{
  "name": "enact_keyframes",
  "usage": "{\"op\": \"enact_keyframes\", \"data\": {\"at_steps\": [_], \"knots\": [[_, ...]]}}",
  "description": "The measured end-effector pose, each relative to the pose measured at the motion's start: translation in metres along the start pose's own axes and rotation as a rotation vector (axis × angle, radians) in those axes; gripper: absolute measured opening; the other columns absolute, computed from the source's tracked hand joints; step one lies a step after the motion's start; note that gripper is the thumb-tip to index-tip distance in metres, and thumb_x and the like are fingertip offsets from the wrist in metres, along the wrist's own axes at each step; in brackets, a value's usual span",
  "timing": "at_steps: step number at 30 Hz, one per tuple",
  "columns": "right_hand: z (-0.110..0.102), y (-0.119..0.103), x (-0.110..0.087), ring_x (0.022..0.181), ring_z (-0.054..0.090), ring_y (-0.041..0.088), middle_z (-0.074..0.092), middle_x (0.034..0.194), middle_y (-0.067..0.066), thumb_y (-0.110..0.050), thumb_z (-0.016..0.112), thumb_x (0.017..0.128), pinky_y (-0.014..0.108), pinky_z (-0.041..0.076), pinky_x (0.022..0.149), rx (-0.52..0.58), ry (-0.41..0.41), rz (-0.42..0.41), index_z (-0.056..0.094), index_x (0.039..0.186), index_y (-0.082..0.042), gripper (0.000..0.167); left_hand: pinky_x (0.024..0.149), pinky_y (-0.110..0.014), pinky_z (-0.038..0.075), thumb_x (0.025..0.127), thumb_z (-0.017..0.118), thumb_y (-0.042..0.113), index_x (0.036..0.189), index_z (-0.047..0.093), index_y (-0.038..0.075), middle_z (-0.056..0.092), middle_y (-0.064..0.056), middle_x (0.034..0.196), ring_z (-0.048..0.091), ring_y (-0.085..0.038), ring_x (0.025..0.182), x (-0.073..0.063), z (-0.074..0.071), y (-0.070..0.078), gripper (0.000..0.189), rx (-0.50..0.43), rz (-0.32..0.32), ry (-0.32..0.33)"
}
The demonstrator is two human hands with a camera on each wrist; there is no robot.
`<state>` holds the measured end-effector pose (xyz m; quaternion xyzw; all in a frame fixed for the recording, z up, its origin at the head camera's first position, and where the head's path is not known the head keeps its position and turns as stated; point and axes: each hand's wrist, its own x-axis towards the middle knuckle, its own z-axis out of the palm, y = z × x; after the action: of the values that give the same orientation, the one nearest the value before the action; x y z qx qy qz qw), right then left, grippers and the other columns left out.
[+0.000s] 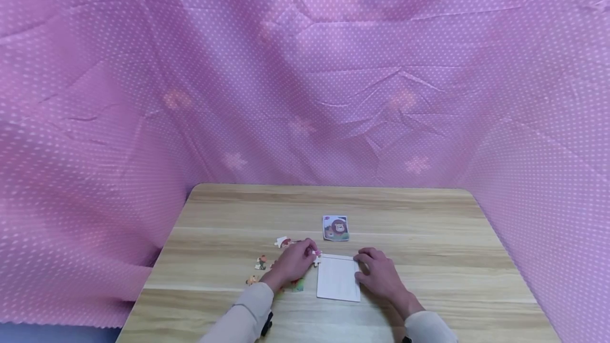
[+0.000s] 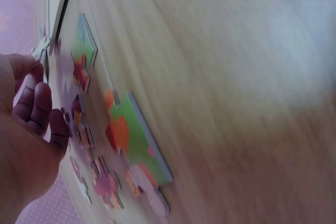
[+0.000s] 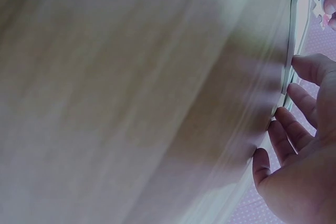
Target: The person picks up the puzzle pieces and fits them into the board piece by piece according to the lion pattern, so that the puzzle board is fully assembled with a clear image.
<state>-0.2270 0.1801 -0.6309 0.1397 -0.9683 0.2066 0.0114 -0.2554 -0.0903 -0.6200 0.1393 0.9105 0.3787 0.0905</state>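
Note:
My left hand [image 1: 294, 261] pinches a small jigsaw piece [image 1: 317, 259] between thumb and index finger, just beside the upper left part of a white rectangular puzzle tray [image 1: 338, 279]. In the left wrist view that piece [image 2: 41, 48] is tilted up off the table, close to the tray's edge. My right hand [image 1: 379, 274] touches the tray's right side near its upper corner. Seen from the right wrist, its thumb [image 3: 310, 67] meets the tray edge, while the other fingers lie loosely bent along the edge and the tabletop.
Several loose jigsaw pieces [image 2: 137, 132] lie around and under the left hand, some partly hidden by it. Beyond the tray lies a lion picture card [image 1: 336, 228]. The wooden table [image 1: 429, 226] is enclosed by pink dotted cloth [image 1: 305, 68].

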Motion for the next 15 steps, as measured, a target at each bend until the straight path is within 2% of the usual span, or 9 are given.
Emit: {"op": "enact_keyframes", "data": {"at_steps": [6,15], "knots": [[-0.003,-0.003,-0.001,0.119,0.052,0.029,0.057,0.130,0.005,-0.029,0.074,0.079,0.054,0.042,0.096,0.013,-0.001,0.009,0.068,0.115,-0.021,0.037,0.067,-0.023,0.044,0.096,0.057,0.028,0.102,0.059,0.027,0.060,0.011,0.086,0.052,-0.006,0.074,0.001,0.004,0.005,0.006,0.006,0.006,-0.003],[-0.005,-0.006,-0.001,0.122,0.050,0.030,0.056,0.132,0.005,-0.029,0.073,0.081,0.055,0.040,0.098,0.022,-0.019,0.023,0.067,0.118,-0.021,0.039,0.071,-0.024,0.045,0.095,0.059,0.028,0.100,0.058,0.031,0.059,0.013,0.089,0.053,-0.007,0.078,0.005,0.008,0.011,0.007,-0.004,-0.045,-0.007]]}}
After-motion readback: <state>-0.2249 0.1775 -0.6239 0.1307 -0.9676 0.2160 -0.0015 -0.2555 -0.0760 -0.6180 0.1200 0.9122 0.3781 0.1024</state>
